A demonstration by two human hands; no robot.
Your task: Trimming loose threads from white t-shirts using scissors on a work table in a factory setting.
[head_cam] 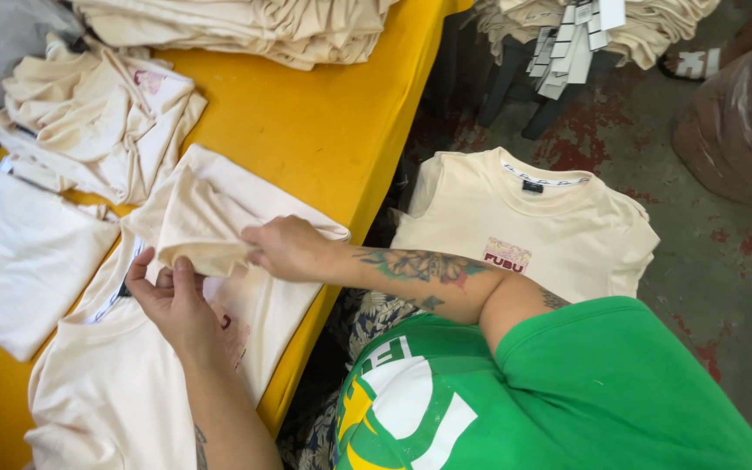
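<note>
A cream T-shirt point(124, 383) lies flat on the yellow table point(306, 130) in front of me. My left hand point(171, 300) rests on it near the collar, fingers curled around the folded-over sleeve point(193, 228). My right hand point(285, 248) reaches across from the right and pinches the same folded sleeve at its lower edge. Both hands hold the cloth between them above the shirt's chest, which carries a small reddish print.
More cream shirts lie crumpled point(89, 122) at the table's left and stacked point(245, 26) at its far edge. A folded white one point(19, 252) sits left. Another cream shirt point(533, 226) lies right of the table. Shirts with tags point(576, 30) hang over a stool; a plastic bag point(741, 122) stands far right.
</note>
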